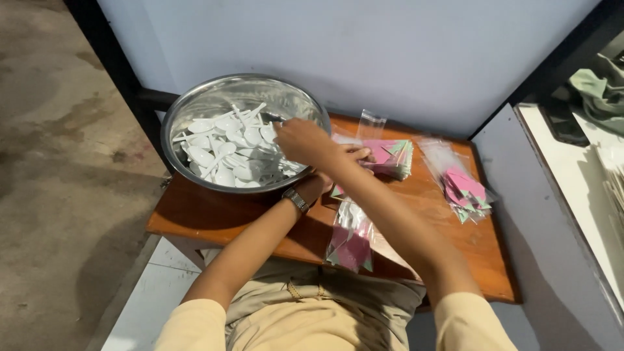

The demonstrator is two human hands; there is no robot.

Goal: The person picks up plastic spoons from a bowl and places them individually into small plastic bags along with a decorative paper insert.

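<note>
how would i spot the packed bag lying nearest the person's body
Start at the wooden table with the big steel bowl of white plastic spoons. From the bowl come toward the table's near edge, under the crossed forearms, to a clear bag holding pink and green folded paper. The stack of folded papers and the other filled bags lie farther back and right; this one lies alone.

Soft daylight, mild shadows (hands slightly blurred), edges bowed.

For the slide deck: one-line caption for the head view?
Right hand reaches into steel bowl of white plastic spoons; left hand holds a clear bag.
</note>
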